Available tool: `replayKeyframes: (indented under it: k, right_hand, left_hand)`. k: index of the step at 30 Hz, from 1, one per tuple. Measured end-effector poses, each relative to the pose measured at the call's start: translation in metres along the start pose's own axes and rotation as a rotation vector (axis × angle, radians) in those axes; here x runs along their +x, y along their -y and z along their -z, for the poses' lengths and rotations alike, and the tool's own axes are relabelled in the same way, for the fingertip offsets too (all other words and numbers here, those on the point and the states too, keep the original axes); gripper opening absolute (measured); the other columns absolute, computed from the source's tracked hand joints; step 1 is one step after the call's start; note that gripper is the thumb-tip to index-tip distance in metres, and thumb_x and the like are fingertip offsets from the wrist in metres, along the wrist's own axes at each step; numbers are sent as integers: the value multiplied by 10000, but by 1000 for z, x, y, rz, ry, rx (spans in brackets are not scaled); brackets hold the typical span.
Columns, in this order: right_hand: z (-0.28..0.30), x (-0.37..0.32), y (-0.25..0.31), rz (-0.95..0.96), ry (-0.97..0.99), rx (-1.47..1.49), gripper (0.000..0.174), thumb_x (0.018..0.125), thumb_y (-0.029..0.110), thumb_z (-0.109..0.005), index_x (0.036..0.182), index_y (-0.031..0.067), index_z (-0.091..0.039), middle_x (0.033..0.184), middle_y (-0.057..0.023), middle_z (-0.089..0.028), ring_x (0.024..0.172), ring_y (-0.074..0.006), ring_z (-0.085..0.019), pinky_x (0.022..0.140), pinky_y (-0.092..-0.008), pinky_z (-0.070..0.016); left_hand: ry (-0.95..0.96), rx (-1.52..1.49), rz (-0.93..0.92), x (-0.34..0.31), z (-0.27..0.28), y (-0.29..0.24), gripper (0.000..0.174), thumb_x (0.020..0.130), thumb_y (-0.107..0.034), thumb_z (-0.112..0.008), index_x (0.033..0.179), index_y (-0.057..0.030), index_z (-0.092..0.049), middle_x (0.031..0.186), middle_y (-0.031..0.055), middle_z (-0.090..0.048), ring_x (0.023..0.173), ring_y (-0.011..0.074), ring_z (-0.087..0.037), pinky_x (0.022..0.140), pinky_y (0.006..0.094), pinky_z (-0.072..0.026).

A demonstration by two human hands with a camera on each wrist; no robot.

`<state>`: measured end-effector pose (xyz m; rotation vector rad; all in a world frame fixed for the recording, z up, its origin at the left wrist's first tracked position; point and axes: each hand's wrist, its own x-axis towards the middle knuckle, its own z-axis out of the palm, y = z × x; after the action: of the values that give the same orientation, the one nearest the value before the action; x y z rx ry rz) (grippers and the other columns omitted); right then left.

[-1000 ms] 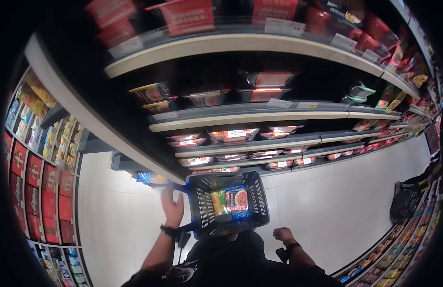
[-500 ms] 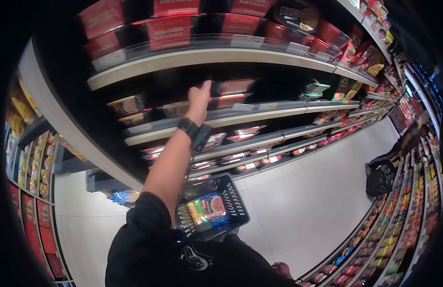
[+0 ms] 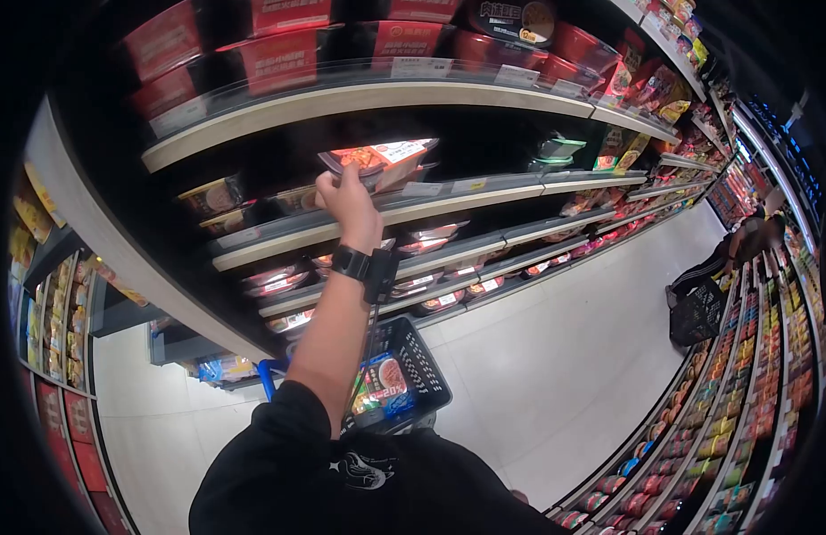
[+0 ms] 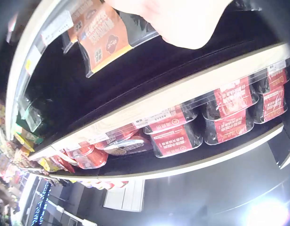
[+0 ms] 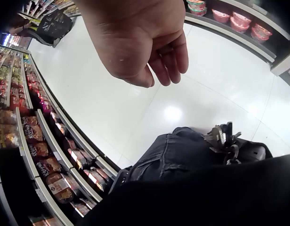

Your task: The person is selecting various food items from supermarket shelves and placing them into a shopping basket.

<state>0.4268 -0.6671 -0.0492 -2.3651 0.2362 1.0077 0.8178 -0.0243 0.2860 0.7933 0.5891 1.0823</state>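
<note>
My left hand (image 3: 351, 205) reaches up to a shelf and grips the near left end of a packaged meal tray (image 3: 395, 153). The tray has a dark base and an orange and white printed top, and it is tilted above the shelf edge. In the left wrist view, the hand (image 4: 178, 19) is at the top, beside a pack with an orange sleeve (image 4: 105, 37); its fingertips are out of frame. My right hand (image 5: 140, 47) hangs over the floor with its fingers loosely curled and nothing in them.
Below the left arm, a dark shopping basket (image 3: 422, 366) holds a colourful food pack (image 3: 382, 383). Red boxes (image 3: 279, 62) line the shelf above. A person with another black basket (image 3: 697, 312) is at the right, beside long shelves of packaged goods (image 3: 725, 419).
My left hand has gone from beside the basket up to the shelf, and now holds the meal tray, raised and tilted. The head view has turned, shifting the shelves leftward.
</note>
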Motion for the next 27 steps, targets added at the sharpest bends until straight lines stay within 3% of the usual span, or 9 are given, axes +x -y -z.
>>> replayKeyframes:
  k: [3,6,11,15,16,18,20,22,27]
  right_hand:
    - [9,19,4,152,-23,-104,220,829,124,-574,952,-30,-673,999,-183,-694,975,-291,-664,864,-339,-524]
    - [20,14,45,-133,-76,540,304,882,127,-540,1122,-47,-604,1058,-196,-681,1020,-313,-647,919,-375,-501]
    - [26,38,70,-243,-13,713,257,950,189,-499,1122,3,-545,1042,-145,-653,936,-267,-658,798,-400,-541]
    - [25,73,105,-2,62,692,267,931,229,-579,1057,-4,-607,884,-82,-656,754,-178,-635,631,-323,-526]
    - [30,81,127,9,117,628,306,953,272,-554,1093,4,-598,985,-101,-657,926,-211,-641,801,-354,-532]
    - [41,80,197,123,120,565,315,953,333,-593,1103,55,-586,974,-42,-630,879,-151,-613,777,-315,-517]
    - [53,69,273,324,161,636,342,958,310,-594,1175,48,-563,1029,-48,-628,917,-139,-602,772,-297,-509]
    - [69,43,346,421,327,697,548,973,355,-567,1415,122,-345,1238,-105,-566,1108,-211,-578,891,-397,-516]
    - [75,-5,442,643,669,980,901,851,620,-605,1508,162,-192,1452,-108,-407,1249,-268,-503,966,-505,-486]
  left_hand:
    - [27,-204,228,-25,2,-32,591,782,-209,-724,1220,-24,-371,1260,152,-381,1095,210,-446,940,352,-379]
    - [132,-195,333,10,18,-2,705,756,-238,-737,1280,-23,-318,1243,151,-462,1105,211,-491,967,447,-367]
    - [420,-206,329,-28,64,-37,318,852,-271,-604,1105,-100,-515,1082,84,-615,1002,239,-575,902,486,-452]
    - [581,-330,534,-63,140,-38,526,904,-343,-473,1332,-37,-463,1312,138,-560,1163,304,-553,962,557,-443]
    - [509,-336,595,-85,152,-52,460,888,-322,-506,1229,-12,-517,1172,140,-605,991,261,-588,889,471,-472]
    - [525,-321,680,-106,192,-48,466,900,-316,-492,1248,-6,-504,1166,150,-604,1012,272,-582,899,478,-473]
    - [517,-241,723,-128,224,-56,534,911,-316,-473,1362,-34,-438,1363,144,-523,1256,308,-505,1002,553,-421]
    - [542,-216,754,-140,261,-52,529,914,-289,-480,1365,-19,-432,1366,152,-520,1255,303,-511,1019,533,-420]
    - [518,-167,714,-164,302,-76,530,907,-232,-508,1364,21,-421,1371,160,-518,1260,293,-511,1063,493,-396]
